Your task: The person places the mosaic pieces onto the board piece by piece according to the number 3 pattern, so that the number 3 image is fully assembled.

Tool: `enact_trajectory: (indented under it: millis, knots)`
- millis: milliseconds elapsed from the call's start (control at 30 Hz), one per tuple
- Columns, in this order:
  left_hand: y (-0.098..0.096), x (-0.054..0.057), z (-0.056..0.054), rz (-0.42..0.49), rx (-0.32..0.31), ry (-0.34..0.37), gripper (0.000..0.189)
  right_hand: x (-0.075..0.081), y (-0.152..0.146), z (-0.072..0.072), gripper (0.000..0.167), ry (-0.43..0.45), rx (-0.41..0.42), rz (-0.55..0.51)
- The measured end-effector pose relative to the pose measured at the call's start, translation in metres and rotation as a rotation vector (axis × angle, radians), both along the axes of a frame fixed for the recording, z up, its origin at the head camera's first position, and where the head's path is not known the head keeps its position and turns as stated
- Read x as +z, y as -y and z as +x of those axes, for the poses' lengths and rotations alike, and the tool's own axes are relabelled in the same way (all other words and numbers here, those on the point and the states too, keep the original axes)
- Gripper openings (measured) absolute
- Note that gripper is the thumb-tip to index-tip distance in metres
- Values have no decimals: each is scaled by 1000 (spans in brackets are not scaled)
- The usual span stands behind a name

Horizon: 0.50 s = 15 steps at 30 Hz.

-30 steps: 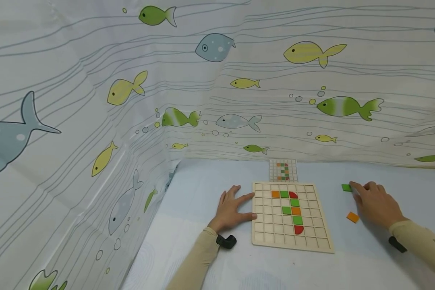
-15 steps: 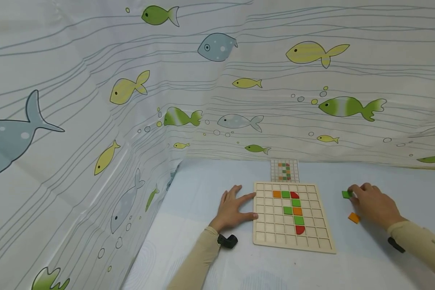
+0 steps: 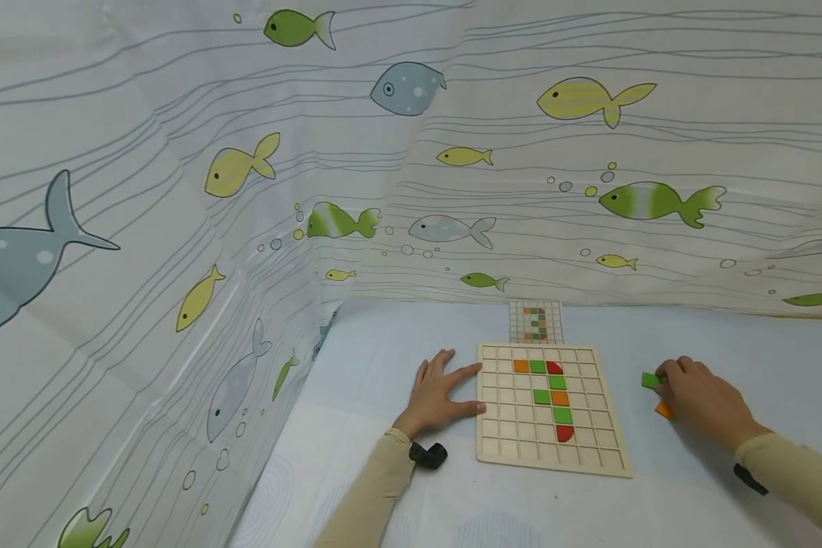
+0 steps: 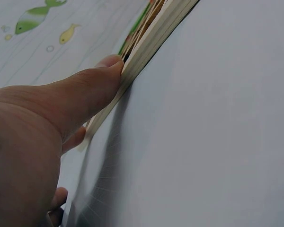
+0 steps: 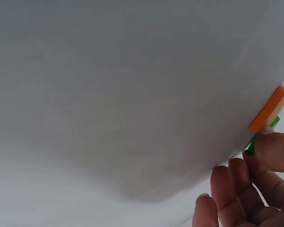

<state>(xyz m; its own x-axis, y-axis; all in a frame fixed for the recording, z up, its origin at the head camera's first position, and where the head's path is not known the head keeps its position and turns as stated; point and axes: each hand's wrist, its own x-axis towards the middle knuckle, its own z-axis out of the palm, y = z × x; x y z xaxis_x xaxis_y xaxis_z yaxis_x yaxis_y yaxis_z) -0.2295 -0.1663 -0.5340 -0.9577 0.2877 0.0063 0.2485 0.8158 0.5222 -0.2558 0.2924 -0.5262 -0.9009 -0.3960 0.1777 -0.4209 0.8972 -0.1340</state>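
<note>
A wooden grid board [image 3: 520, 449] lies on the table, bearing several green, orange and red tiles laid in a bent line. At its left edge my left hand [image 3: 434, 397] rests with spread fingers; thumb and index fingertip touch the rim. The left wrist view shows the thumb [image 4: 92, 87] against the board's side. To the right of the board, my right hand [image 3: 705, 399] pinches a square green tile [image 3: 649, 380] between thumb and index finger. A loose orange tile [image 3: 663, 411] lies just in front of it, partly covered by the hand.
Behind the board lies a small card [image 3: 555, 327] printted with a similar grid of coloured squares. A fish-patterned cloth [image 3: 520, 251] hangs behind and to the left of the pale blue and white table [image 3: 377, 342].
My right hand has gone from touching the green tile to pinching it, and has drawn it nearer to the orange tile. The left hand and board stay put.
</note>
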Motion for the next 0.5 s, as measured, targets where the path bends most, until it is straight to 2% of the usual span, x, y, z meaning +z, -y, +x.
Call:
enact_trajectory:
  millis: [200,500]
  knots:
    - [0,1,0,2,2,0,73,7,16,10,25,17,1,-3]
    - [0,2,1,18,-8,0,73,13,44,24,24,-25,48,-28]
